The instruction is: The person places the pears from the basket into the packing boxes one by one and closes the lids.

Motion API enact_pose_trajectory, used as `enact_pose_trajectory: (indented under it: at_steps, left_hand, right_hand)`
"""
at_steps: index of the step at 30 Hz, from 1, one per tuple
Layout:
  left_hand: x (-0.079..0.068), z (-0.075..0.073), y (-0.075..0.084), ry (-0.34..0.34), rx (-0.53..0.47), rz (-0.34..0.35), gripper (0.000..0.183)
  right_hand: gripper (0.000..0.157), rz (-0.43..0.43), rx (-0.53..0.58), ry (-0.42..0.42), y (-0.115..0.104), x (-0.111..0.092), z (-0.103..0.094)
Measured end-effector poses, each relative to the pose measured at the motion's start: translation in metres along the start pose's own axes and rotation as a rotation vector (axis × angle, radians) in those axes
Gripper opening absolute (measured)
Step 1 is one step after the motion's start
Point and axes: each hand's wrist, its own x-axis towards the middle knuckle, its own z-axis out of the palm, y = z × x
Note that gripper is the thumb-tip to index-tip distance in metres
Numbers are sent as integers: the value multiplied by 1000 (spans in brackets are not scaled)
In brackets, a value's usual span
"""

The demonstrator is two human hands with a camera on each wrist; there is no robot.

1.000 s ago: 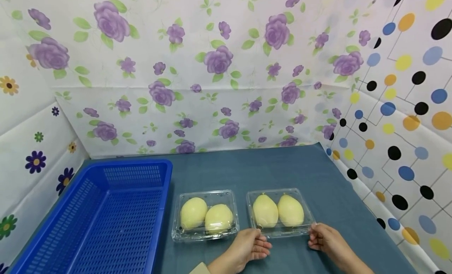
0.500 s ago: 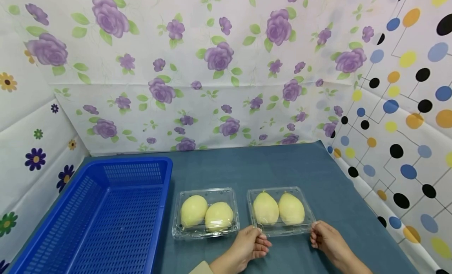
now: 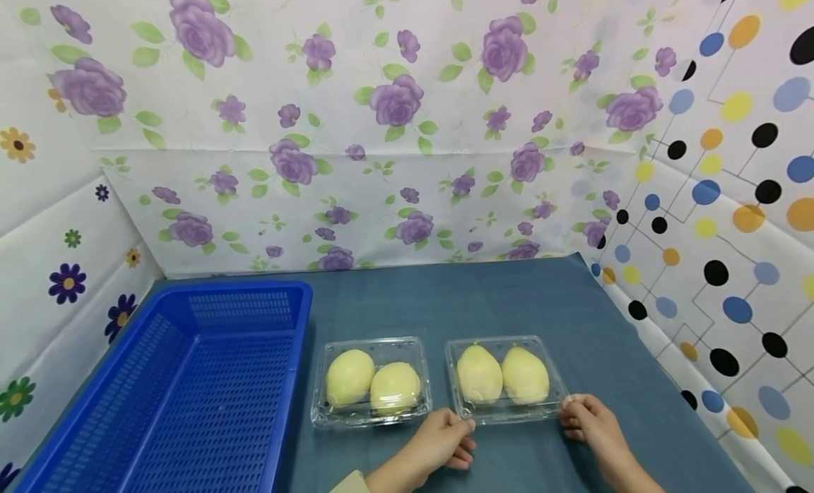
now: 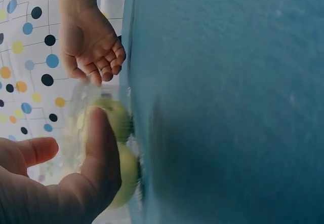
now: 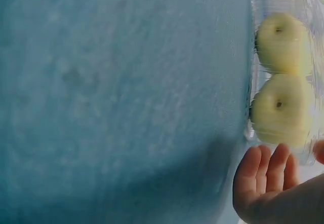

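Observation:
Two clear plastic clamshell boxes stand side by side, lids down, each with two pale yellow pears inside. At the front left corner of the right clamshell box (image 3: 509,413) is my left hand (image 3: 432,443); its thumb and index finger stand apart in the left wrist view, around no visible part of the box. My right hand (image 3: 596,433) pinches the front right corner of that box; in the right wrist view the corner lies between thumb and fingers (image 5: 276,168). The left clamshell box (image 3: 371,421) is untouched, with its pears (image 3: 350,378) showing through the lid.
A blue perforated plastic basket (image 3: 216,408) stands at the left with nothing in it. The table has a dark blue-green cloth (image 3: 445,295). Behind it hangs a floral sheet (image 3: 356,196), with a dotted sheet (image 3: 712,232) along the right side.
My left hand has shifted slightly left, and its thumb and fingers have come away from the box's corner. The right hand stays at its corner. Both boxes are in place.

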Motion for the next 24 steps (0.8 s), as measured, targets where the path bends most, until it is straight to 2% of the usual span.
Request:
enact_pose_trajectory:
  at_steps: [5, 9, 16, 21, 24]
  left_hand:
    - [-8, -9, 10, -17, 135, 30, 20]
    - [-16, -18, 18, -36, 201, 75, 20]
    - [-32, -37, 32, 2, 294, 174, 21]
    - [-42, -47, 43, 31, 336, 225, 23]
    - [-47, -52, 49, 88, 398, 268, 22]
  right_hand:
    - [39, -53, -148, 61, -4, -2, -2]
    - [44, -136, -256, 133, -7, -6, 0]
    - [48, -375, -452, 243, -21, -16, 9]
    - [53, -531, -559, 265, -36, -21, 14]
    - [56, -608, -588, 276, -44, -22, 19]
